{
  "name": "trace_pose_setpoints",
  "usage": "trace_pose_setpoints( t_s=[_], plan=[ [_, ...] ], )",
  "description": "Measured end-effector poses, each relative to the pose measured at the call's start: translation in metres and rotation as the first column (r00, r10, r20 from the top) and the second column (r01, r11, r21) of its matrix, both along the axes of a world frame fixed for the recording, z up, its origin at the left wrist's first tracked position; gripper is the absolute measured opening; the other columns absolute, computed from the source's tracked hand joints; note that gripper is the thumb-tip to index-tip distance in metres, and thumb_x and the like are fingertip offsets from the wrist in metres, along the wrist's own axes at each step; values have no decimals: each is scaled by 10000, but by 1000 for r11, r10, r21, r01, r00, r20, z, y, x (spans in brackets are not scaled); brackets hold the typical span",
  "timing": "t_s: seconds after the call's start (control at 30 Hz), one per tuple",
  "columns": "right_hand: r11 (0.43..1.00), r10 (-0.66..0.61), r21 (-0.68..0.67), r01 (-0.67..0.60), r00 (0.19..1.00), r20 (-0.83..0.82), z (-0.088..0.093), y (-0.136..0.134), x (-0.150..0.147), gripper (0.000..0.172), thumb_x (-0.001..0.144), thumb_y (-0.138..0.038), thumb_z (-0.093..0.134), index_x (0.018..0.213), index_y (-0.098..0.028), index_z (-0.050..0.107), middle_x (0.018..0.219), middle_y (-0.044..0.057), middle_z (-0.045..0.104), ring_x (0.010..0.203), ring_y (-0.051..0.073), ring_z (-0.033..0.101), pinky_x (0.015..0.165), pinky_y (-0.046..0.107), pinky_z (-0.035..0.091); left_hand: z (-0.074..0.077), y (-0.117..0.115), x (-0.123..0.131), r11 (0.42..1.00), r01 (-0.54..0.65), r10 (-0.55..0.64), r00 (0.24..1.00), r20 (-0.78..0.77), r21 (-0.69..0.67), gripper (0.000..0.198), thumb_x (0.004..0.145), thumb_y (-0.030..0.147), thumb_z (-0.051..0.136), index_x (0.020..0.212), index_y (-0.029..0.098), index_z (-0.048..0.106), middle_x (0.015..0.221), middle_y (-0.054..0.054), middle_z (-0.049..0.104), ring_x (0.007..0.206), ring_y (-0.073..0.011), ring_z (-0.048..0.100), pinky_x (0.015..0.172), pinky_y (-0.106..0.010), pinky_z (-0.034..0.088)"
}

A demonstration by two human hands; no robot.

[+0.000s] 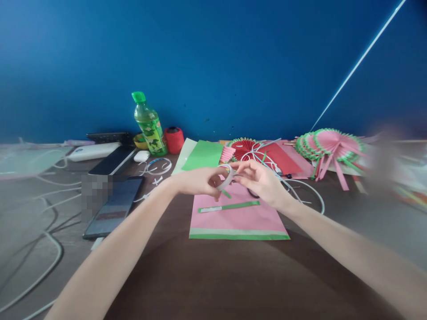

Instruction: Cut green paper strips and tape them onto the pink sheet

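Note:
My left hand [199, 181] is closed around a small roll of white tape [227, 176], held above the table. My right hand [259, 178] meets it from the right, its fingertips pinched at the roll's edge. Below both hands lies a pink paper sheet [237, 219] with a green and white band along its near edge. A loose green strip [229, 206] with a white end rests on that sheet.
A green bottle [150, 124], a red thread spool [174, 139] and a green sheet [203, 155] stand behind. Folded pink-and-green paper fans [328, 146] lie at the right, red paper [278, 158] and white strips at the centre. Phones [115, 204], cables and a white power bank [93, 151] occupy the left.

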State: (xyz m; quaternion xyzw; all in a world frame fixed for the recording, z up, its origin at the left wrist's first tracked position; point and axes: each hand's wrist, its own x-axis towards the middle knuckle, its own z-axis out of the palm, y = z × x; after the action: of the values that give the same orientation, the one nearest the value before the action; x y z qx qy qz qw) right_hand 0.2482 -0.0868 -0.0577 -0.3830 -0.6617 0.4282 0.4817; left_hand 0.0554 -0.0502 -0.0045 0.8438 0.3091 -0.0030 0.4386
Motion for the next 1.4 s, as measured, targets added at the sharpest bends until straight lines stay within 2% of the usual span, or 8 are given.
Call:
trace_pose_setpoints(
  t_s=[0.13, 0.27, 0.37, 0.57, 0.83, 1.07, 1.23, 1.4],
  plan=[
    [991, -124, 66, 118, 987, 104, -1, 1, 2, 183, 732, -325, 627, 715, -189, 505, 1067, 65, 563, 967, 184, 575, 820, 343, 465, -3, 2, 1, 999, 7, -6, 1000, -14, 40, 470, 709, 190, 460, 1178, 183, 435, 870, -15, 579, 758, -139, 537, 698, -256, 392],
    [971, -229, 116, 208, 948, 220, 3, -1, 3, 172, 732, -328, 626, 705, -188, 531, 805, 25, 565, 764, 150, 565, 676, 299, 450, -4, 4, 0, 998, -30, 31, 999, -18, 59, 463, 749, 245, 419, 1209, 201, 439, 1051, -34, 546, 852, -143, 497, 738, -253, 378],
    [988, -157, 33, 154, 977, 141, 5, -3, 3, 186, 748, -334, 611, 702, -191, 502, 726, -4, 569, 608, 113, 532, 592, 285, 427, -3, 4, -1, 999, -17, 17, 1000, -4, -40, 442, 759, 242, 416, 1194, 176, 448, 825, -6, 528, 721, -118, 464, 670, -243, 369],
    [995, -93, 33, 94, 996, -15, 2, -2, 3, 208, 725, -289, 647, 663, -182, 480, 821, 22, 604, 762, 146, 583, 710, 330, 451, -3, 2, -1, 992, -47, 51, 998, 36, -113, 280, 824, 317, 391, 1026, 174, 522, 626, 41, 399, 597, -95, 380, 622, -239, 331],
    [998, -40, -47, 37, 997, -68, 1, -3, 2, 208, 712, -274, 665, 677, -183, 482, 736, -4, 580, 716, 131, 571, 694, 315, 440, -4, 3, 4, 1000, -9, 10, 998, 58, -17, 197, 794, 227, 371, 792, 151, 552, 590, 31, 511, 560, -86, 436, 610, -224, 362],
    [942, 59, -287, -173, 928, -367, 7, -7, -2, 276, 638, -175, 711, 792, -219, 486, 684, -62, 485, 609, 71, 487, 581, 224, 404, 2, -6, 7, 970, 14, -3, 999, -46, 241, 269, 742, 229, 393, 510, 146, 501, 540, 23, 523, 505, -78, 430, 567, -223, 316],
    [911, 60, -333, -242, 879, -473, 6, -7, -7, 274, 612, -166, 718, 779, -224, 509, 650, -66, 456, 584, 68, 440, 607, 226, 394, 8, -12, 7, 963, 24, -20, 1000, -18, 269, 220, 704, 182, 384, 510, 151, 483, 507, 33, 493, 480, -72, 406, 524, -212, 296],
    [924, 48, -326, -199, 907, -417, 6, -9, -9, 234, 618, -231, 708, 730, -233, 503, 643, -54, 453, 600, 102, 462, 653, 280, 414, 12, -13, 6, 961, 26, -13, 999, -49, 276, 220, 697, 155, 387, 508, 153, 500, 500, 28, 490, 481, -76, 399, 524, -217, 297]
  ],
)
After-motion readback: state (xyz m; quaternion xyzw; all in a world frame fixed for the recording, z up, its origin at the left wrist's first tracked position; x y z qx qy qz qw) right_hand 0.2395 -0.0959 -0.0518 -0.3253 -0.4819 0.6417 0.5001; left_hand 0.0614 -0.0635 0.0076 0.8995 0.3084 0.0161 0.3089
